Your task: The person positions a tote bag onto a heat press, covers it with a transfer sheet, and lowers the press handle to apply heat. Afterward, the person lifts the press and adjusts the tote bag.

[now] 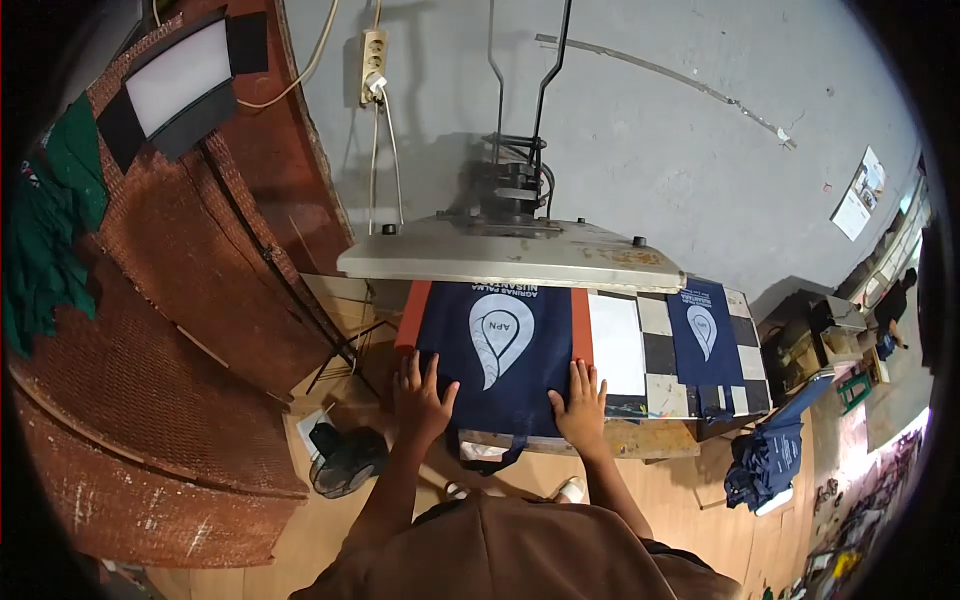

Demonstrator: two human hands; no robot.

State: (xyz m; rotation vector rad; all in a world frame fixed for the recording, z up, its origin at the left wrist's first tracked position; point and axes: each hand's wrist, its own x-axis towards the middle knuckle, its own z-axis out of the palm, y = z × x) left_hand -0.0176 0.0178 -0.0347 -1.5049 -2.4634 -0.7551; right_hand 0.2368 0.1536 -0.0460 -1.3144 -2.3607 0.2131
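Note:
A navy tote bag (500, 405) with a pale drop-shaped "APN" print lies flat on the orange-red bed (411, 315) of a heat press. Its far end passes under the raised upper plate (480, 250). On the bag's left edge rests my left hand (424, 402), fingers stretched out and thumb apart. My right hand (581, 408) lies along the right edge in the same way, fingers spread. Between my forearms, a handle of the bag hangs over the near edge.
A second printed navy bag (704, 350) and a white sheet (615, 345) lie on the checkered table (660, 390) at right. More navy bags (765, 465) are heaped beyond it. A black fan (345, 460) stands on the floor at left, near a lamp panel (180, 75).

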